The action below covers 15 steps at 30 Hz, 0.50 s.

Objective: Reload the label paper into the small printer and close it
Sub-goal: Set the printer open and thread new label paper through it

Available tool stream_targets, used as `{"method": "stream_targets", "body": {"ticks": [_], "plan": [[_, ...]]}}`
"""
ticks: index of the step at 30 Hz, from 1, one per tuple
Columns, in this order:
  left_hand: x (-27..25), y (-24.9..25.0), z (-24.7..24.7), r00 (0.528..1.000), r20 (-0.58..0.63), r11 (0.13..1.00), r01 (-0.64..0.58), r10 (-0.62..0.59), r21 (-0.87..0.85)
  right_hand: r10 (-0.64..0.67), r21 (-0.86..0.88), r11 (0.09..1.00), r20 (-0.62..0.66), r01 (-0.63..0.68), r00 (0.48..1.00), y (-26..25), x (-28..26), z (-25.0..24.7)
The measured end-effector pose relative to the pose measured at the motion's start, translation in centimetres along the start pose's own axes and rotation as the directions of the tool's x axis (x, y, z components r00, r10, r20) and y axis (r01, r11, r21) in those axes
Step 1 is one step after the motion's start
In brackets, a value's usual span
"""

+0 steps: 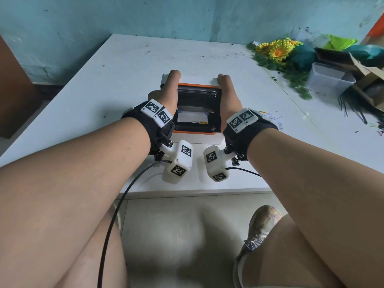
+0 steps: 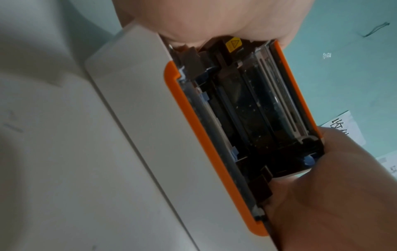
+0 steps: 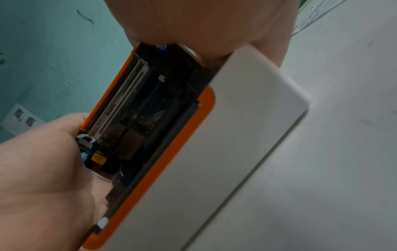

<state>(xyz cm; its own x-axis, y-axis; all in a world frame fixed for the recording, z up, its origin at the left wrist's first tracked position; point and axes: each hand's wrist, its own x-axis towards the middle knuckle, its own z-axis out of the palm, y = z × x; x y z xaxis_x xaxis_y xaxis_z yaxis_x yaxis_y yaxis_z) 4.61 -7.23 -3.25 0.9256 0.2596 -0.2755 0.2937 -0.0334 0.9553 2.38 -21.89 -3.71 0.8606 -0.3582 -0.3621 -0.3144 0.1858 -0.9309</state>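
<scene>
A: Which step is this?

B: The closing, I'd judge. The printer [image 1: 198, 110] sits on the table [image 1: 128, 65] near its front edge, lid [image 1: 198, 90] open, and white label paper [image 1: 192, 117] lies inside the bay.

A: And the hands?

B: The left hand [image 1: 167, 94] lies along the printer's left side, the right hand [image 1: 227, 96] along its right side – both reach toward the lid's ends. The head view shows the fingers fairly straight; whether the tips hook round the lid's far edge I cannot tell.

A: Next move?

B: Likely swing the lid down evenly on both ends until it latches, keeping the paper's edge out through the slot – a skewed push could jam it.

A: What's unclear?

B: The wrist views show the orange rim [image 2: 193, 135] and dark rollers, but palms cover both ends. The paper's leading edge and any latch are hidden, and the printed slip [image 1: 274, 118] by the right wrist is unreadable
</scene>
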Motion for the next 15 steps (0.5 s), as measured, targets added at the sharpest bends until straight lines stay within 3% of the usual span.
{"method": "stream_targets", "body": {"ticks": [15], "plan": [[0.01, 0.03, -0.38, 0.999, 0.025, 0.999, 0.019, -0.02, 0.039, -0.012, 0.007, 1.0, 0.019, 0.012, 1.0, 0.14, 0.18, -0.01]]}}
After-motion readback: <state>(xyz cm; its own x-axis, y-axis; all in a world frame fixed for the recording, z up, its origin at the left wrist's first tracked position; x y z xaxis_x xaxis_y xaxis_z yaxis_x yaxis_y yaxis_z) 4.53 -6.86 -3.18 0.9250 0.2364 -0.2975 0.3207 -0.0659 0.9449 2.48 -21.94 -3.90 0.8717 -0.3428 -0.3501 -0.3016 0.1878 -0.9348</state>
